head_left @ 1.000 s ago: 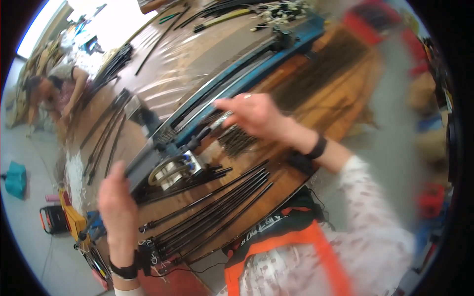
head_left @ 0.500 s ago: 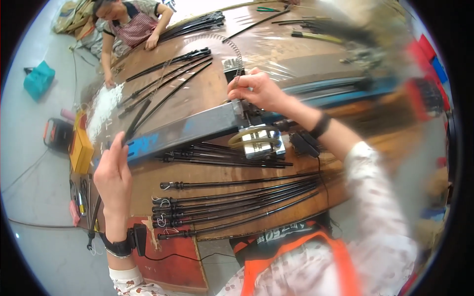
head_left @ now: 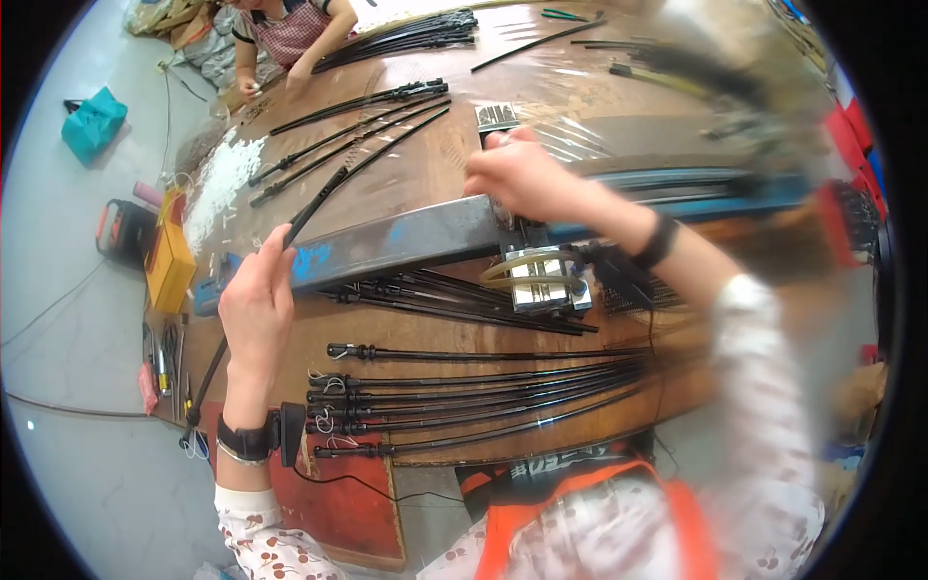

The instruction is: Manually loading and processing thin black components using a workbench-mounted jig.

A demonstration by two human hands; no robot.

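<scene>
My left hand (head_left: pixel 256 304) is closed around a black rod (head_left: pixel 314 206), which slants from the lower left up over the left part of a long metal beam. A short piece of coil spring (head_left: pixel 354 153) shows at the rod's upper end. My right hand (head_left: pixel 517 174) has its fingers bent together above the end of the grey beam (head_left: pixel 406 237); what they hold, if anything, I cannot make out. Just below that hand sits a small metal clamp device (head_left: pixel 541 285) with a yellowish tube. Behind its fingers stands a small metal-topped block (head_left: pixel 496 118).
Several black rods (head_left: pixel 474 401) with white loops lie along the near table edge. More rods (head_left: pixel 362 106) lie beyond the beam. White small pieces (head_left: pixel 224 188) are heaped at left, near a yellow box (head_left: pixel 170 253). Across the table a co-worker's hands (head_left: pixel 249 89) handle something small.
The long spring that arched from my right hand is gone from there; only a short coil shows by the rod's end. My left hand rose slightly with the rod. The view shifted.
</scene>
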